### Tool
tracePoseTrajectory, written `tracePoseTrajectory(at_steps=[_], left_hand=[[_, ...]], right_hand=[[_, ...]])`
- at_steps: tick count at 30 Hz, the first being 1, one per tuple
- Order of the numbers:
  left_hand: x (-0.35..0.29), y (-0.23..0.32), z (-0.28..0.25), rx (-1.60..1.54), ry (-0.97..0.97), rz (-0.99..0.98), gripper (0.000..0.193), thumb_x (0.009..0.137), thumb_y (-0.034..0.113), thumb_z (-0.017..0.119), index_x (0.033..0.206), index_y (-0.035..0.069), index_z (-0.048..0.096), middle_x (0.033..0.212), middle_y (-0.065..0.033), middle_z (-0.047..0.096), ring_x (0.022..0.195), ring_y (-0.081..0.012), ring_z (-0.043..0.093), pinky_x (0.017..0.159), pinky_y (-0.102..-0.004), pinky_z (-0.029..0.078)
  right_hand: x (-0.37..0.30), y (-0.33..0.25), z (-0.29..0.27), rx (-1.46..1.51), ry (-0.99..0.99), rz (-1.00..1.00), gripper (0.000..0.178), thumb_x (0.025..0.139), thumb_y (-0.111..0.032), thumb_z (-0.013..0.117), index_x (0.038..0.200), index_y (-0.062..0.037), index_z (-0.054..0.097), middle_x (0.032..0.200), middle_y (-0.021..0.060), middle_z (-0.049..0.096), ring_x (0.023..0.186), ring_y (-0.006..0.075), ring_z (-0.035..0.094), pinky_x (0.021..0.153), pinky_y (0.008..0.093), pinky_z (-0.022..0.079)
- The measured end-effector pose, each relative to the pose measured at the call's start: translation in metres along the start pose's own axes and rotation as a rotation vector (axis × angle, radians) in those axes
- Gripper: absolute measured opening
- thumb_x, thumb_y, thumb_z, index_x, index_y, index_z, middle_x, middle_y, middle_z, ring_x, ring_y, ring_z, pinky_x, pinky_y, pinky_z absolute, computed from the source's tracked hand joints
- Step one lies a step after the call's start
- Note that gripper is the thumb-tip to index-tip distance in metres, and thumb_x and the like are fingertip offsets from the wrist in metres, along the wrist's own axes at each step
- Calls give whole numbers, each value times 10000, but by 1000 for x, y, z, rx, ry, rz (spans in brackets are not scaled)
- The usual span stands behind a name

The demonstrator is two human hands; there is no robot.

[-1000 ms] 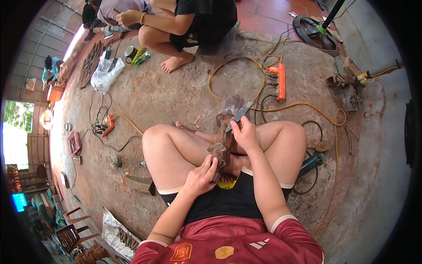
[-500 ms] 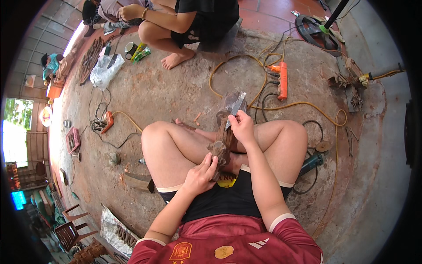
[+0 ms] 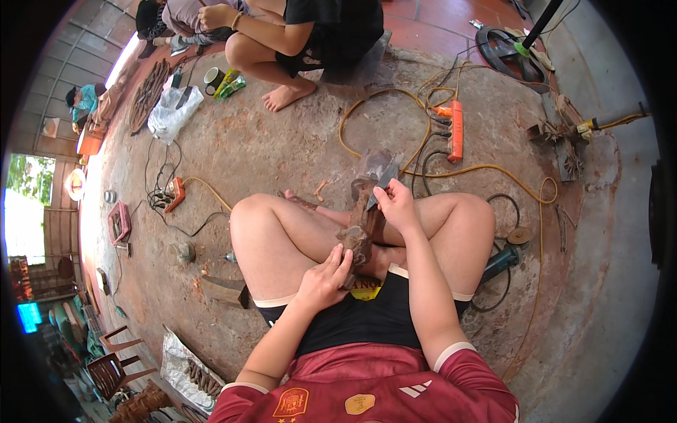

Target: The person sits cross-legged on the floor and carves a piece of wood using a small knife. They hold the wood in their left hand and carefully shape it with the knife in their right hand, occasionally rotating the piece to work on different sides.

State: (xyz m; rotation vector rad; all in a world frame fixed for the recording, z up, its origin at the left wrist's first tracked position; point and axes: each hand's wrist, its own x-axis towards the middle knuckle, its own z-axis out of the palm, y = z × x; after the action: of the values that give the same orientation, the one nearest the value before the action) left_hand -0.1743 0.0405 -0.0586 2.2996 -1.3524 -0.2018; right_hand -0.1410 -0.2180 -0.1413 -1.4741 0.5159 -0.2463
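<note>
A brown carved wooden piece (image 3: 357,241) with a knobby near end lies lengthwise between my bent legs, over my feet. My left hand (image 3: 324,280) grips its near end, fingers laid over the knob and the thumb side partly hidden. In my right hand (image 3: 396,206) is a flat metal blade (image 3: 384,182), pinched near its lower part. The blade slants across the wood's narrower middle, its pointed lower end close to or touching the surface. Beyond the blade is the wood's thicker far end (image 3: 375,162).
An orange power strip (image 3: 456,130) with plugged cords and a yellow cable loop lies ahead right. A teal power tool (image 3: 502,262) rests beside my right knee. A wooden block (image 3: 226,290) lies left of my thigh. Another person (image 3: 289,42) squats ahead, near a plastic bag (image 3: 173,113).
My right hand and the blade have shifted slightly toward me and to the right, and the blade has lost its bright glare. My left hand keeps its hold on the wood.
</note>
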Motion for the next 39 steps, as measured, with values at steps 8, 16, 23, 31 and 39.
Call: tracePoseTrajectory(at_steps=[8, 16, 23, 31, 39], left_hand=[[0, -1, -2, 33, 11, 22, 914, 567, 134, 842, 1389, -40, 484, 1347, -327, 552, 1114, -360, 672, 833, -392, 591], [2, 0, -3, 17, 41, 25, 886, 564, 133, 846, 1363, -46, 508, 1347, -328, 554, 1090, -363, 684, 819, -388, 597], [-1, -1, 1, 20, -4, 9, 952, 568, 140, 841, 1427, -18, 462, 1365, -328, 537, 1202, -372, 628, 906, -393, 570], [-1, -1, -3, 13, -47, 9, 1002, 548, 142, 844, 1446, -21, 431, 1370, -337, 527, 1197, -381, 628, 911, -392, 567], [4, 1, -1, 21, 18, 41, 919, 560, 166, 842, 1380, -50, 488, 1351, -347, 539, 1050, -355, 696, 800, -381, 594]], right_hand=[[-9, -12, 15, -171, 88, -183, 293, 914, -135, 689, 742, 10, 503, 575, 92, 524, 544, 103, 454, 508, 324, 411], [-7, -10, 14, 367, 65, 150, 188, 962, -135, 669, 822, -58, 568, 689, -2, 610, 564, 73, 514, 530, 238, 418], [-3, -7, 2, 221, -20, 93, 149, 972, -121, 649, 854, -59, 583, 721, -33, 604, 594, 46, 518, 535, 223, 405], [-9, -12, 9, -228, 73, -239, 266, 930, -146, 685, 777, 1, 526, 585, 50, 536, 548, 101, 510, 507, 321, 411], [-5, 2, 15, 44, 122, -52, 263, 955, -139, 666, 772, -27, 514, 612, 22, 566, 544, 100, 542, 505, 290, 412]])
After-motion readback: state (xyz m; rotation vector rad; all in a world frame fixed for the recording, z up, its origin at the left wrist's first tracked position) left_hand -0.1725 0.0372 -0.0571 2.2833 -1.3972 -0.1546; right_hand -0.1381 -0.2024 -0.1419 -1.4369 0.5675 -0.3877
